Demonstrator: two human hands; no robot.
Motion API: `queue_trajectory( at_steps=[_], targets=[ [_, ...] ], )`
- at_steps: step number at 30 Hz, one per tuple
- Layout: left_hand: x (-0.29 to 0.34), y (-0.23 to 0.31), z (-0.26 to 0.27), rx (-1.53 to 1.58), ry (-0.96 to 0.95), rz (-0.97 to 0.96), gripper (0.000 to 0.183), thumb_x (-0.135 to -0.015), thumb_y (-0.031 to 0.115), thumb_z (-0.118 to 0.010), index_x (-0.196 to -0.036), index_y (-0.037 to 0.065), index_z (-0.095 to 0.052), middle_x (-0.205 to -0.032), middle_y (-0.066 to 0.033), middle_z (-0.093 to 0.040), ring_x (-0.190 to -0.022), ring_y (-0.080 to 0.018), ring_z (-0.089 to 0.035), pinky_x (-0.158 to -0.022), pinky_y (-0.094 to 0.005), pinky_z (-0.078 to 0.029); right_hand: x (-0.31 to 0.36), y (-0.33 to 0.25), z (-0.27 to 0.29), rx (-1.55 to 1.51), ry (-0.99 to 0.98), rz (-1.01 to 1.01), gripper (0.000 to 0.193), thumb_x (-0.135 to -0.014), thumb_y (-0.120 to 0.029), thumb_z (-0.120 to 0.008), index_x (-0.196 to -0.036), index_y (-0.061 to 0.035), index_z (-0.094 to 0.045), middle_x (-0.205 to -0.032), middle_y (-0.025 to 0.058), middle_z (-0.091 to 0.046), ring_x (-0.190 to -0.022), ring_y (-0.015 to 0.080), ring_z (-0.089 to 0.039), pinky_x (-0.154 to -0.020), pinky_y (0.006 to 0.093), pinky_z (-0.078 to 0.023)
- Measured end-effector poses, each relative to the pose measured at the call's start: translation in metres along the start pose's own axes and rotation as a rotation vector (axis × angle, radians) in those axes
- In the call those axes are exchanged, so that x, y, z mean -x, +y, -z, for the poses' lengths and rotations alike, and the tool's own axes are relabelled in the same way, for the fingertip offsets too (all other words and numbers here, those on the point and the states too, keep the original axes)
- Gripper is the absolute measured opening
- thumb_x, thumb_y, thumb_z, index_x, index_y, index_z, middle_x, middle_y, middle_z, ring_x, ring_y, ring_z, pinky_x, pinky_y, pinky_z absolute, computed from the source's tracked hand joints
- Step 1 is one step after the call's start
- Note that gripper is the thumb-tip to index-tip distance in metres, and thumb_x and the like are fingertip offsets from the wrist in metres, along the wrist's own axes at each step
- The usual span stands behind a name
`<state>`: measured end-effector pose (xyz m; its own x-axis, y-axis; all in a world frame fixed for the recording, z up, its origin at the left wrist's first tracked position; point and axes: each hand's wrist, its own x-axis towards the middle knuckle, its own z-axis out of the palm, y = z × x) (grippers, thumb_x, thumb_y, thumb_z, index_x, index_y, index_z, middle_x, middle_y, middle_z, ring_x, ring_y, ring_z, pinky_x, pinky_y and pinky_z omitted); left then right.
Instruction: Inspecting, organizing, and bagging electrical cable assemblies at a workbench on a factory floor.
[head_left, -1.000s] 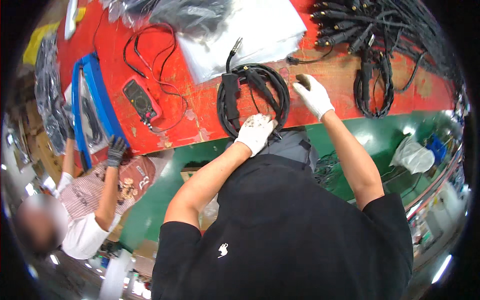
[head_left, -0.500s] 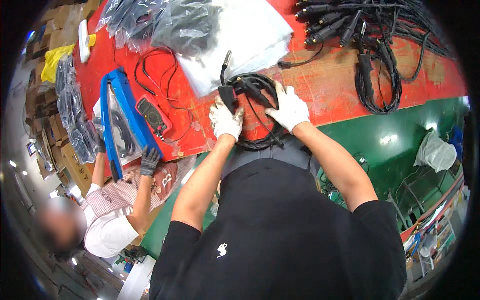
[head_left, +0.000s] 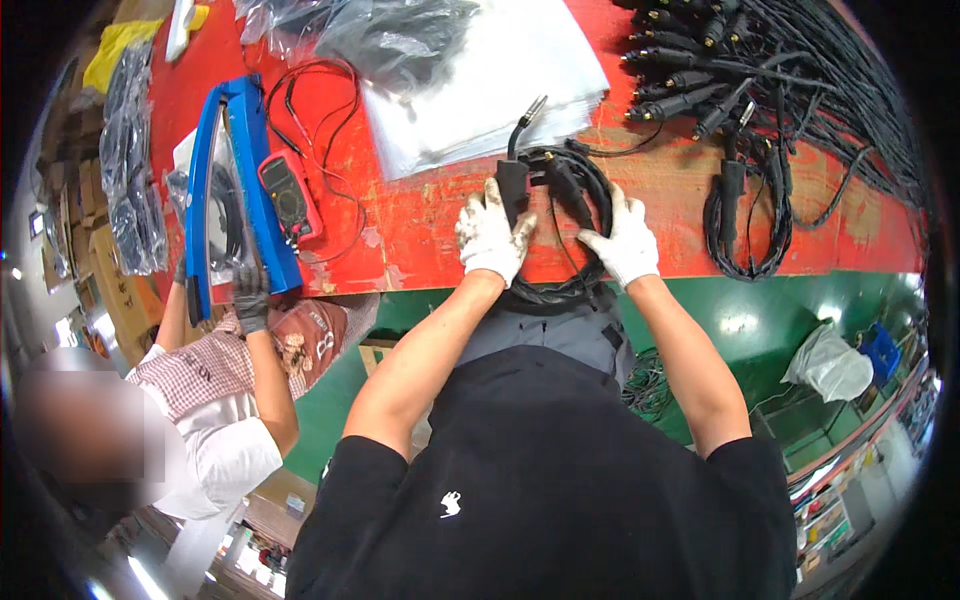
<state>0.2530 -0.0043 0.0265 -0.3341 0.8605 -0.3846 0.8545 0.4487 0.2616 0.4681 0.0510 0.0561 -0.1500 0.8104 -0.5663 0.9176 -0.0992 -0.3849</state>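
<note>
**Cable coil clasped from both sides**

The black cable coil (head_left: 598, 187) lies at the near edge of the red table (head_left: 670, 195). A second ago only its lower rim was touched by the left hand (head_left: 494, 237) — now its sides are held between thumb and fingers of that hand and the right hand (head_left: 627, 243). The clear bag stack (head_left: 500, 85) is overlapped by the torch tip (head_left: 532, 110); a multimeter (head_left: 290, 197) and more cables (head_left: 840, 105) are seen nearby.
</note>
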Motion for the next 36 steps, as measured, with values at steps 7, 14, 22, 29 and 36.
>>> queue_trajectory(
  at_steps=[7, 14, 22, 29, 36],
  targets=[
    [-0.113, -0.028, 0.029, 0.081, 0.489, -0.203, 0.043, -0.092, 0.037, -0.068, -0.127, 0.012, -0.063, -0.126, -0.0171, -0.060, -0.120, -0.0375, -0.052, -0.106, -0.0488, -0.040, -0.010, 0.012, 0.008, 0.047, -0.059, 0.074, 0.098, -0.075, -0.047, -0.080, -0.152, -0.0089, -0.034, -0.128, 0.0225, -0.052, -0.112, 0.0426, -0.061, -0.094, 0.0477, -0.052],
    [-0.174, -0.040, 0.028, -0.032, 0.327, -0.377, 0.024, -0.086, 0.034, -0.071, -0.099, 0.016, -0.077, -0.107, -0.0091, -0.071, -0.110, -0.0305, -0.059, -0.100, -0.0435, -0.044, -0.019, 0.032, -0.003, 0.078, 0.014, 0.259, 0.094, -0.077, -0.040, -0.081, -0.149, -0.0014, -0.034, -0.122, 0.0253, -0.053, -0.104, 0.0428, -0.063, -0.088, 0.0476, -0.054],
    [-0.195, -0.033, 0.033, -0.025, 0.118, -0.177, 0.022, -0.090, 0.030, -0.064, -0.101, 0.016, -0.077, -0.108, -0.0131, -0.071, -0.106, -0.0353, -0.064, -0.095, -0.0441, -0.048, -0.034, 0.033, 0.005, 0.080, -0.060, 0.352, 0.090, -0.078, -0.036, -0.081, -0.149, -0.0027, -0.036, -0.115, 0.0247, -0.054, -0.099, 0.0429, -0.064, -0.084, 0.0480, -0.055],
    [-0.227, -0.041, 0.066, 0.405, -0.064, -0.251, 0.022, -0.097, 0.022, -0.063, -0.109, 0.005, -0.071, -0.093, -0.0027, -0.072, -0.091, -0.0155, -0.065, -0.086, -0.0307, -0.051, -0.055, 0.007, 0.040, 0.106, -0.068, 0.425, 0.076, -0.082, -0.048, -0.074, -0.140, -0.0035, -0.050, -0.117, 0.0206, -0.057, -0.106, 0.0398, -0.062, -0.090, 0.0481, -0.052],
    [-0.228, -0.044, 0.107, 0.638, -0.175, -0.235, 0.021, -0.101, 0.020, -0.062, -0.108, 0.002, -0.069, -0.093, 0.0041, -0.066, -0.089, -0.0081, -0.057, -0.083, -0.0252, -0.048, -0.140, -0.075, 0.025, -1.274, -0.665, 0.119, 0.042, -0.095, -0.043, -0.069, -0.121, -0.0101, -0.063, -0.095, 0.0010, -0.064, -0.070, 0.0043, -0.053, -0.051, 0.0187, -0.038]
  ],
)
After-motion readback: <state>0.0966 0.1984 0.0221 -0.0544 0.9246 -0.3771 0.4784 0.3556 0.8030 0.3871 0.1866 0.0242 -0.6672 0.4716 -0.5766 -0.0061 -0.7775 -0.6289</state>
